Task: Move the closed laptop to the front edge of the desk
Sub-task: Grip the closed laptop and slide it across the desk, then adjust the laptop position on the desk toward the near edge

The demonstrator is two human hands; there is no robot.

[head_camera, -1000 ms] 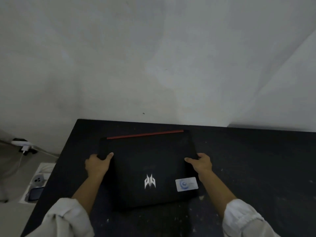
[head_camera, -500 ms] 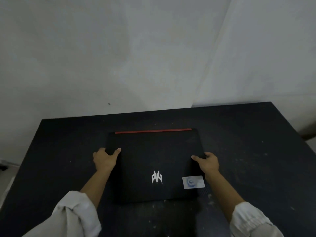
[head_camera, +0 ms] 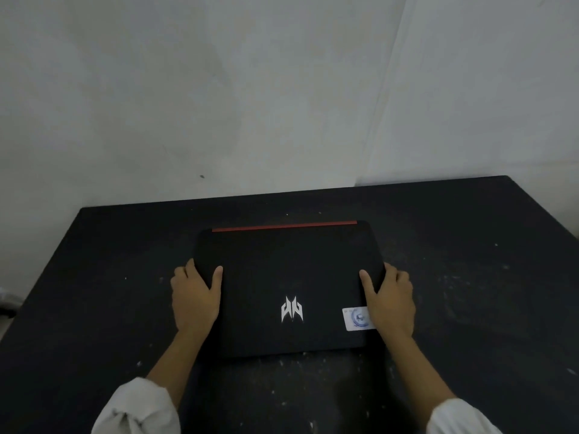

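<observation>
A closed black laptop [head_camera: 289,277] lies flat in the middle of the black desk [head_camera: 109,292]. It has a red strip along its far edge, a silver emblem on the lid and a pale sticker near its right side. My left hand [head_camera: 195,296] grips its left edge, thumb on the lid. My right hand [head_camera: 390,299] grips the right edge the same way and partly covers the sticker. The fingers under the edges are hidden.
The desk stands against a white wall [head_camera: 250,104], in a corner at the back right. Its surface is speckled with pale scuffs. Bare desk runs from the laptop's near edge toward me. The desk's left edge drops to the floor.
The view has swung right and down, so the laptop looks larger and more centred. Both hands stay gripped on its sides. The laptop sits a little closer to me.
</observation>
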